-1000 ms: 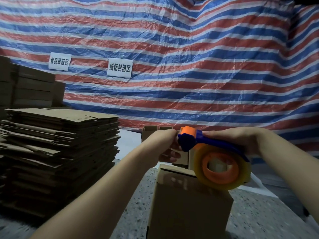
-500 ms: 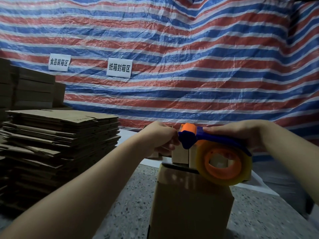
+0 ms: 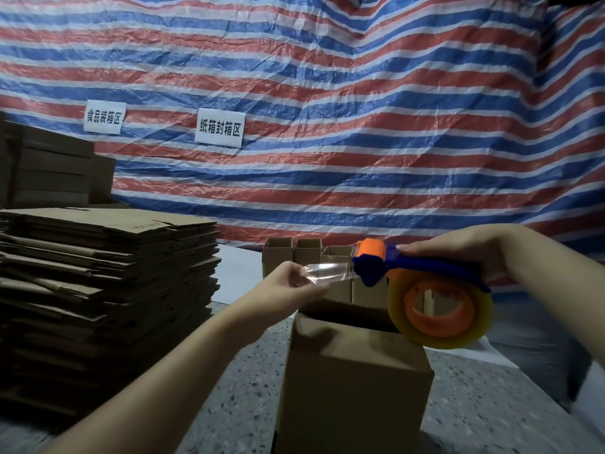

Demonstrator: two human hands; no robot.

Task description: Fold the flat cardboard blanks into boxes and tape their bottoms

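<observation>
Left hand: the left hand (image 3: 296, 283) reaches in from 7 o'clock and pinches the free end of a clear strip of tape (image 3: 327, 271) between thumb and fingers, just above the box's far left corner.
Right hand: the right hand (image 3: 458, 253) comes in from 3 o'clock, fingers curled round the blue handle of the blue-and-orange tape dispenser (image 3: 422, 290), thumb lying along the top.
Tape dispenser: held in the air over the box's far right corner; its orange roller head points toward 9 o'clock, and its yellowish roll of clear tape on an orange core (image 3: 440, 312) hangs below the handle, overlapping the box's top edge in view. I cannot tell whether the roll touches the box.
Tape strip: stretched between the dispenser head and the left fingers, shiny, apart from the box.
Box: the upright brown cardboard box (image 3: 353, 385) stands at 6 o'clock on the speckled grey floor (image 3: 248, 371); its top face is largely hidden in shadow.
Flat blanks: a tall stack of flat brown cardboard blanks (image 3: 104, 290) sits at 9 o'clock.
Made boxes: a cluster of small open brown boxes (image 3: 294, 253) stands behind the hands, near centre.
Backdrop: a red, white and blue striped tarpaulin (image 3: 360, 109) fills 12 o'clock, bearing two white paper signs with black characters (image 3: 219, 128).
</observation>
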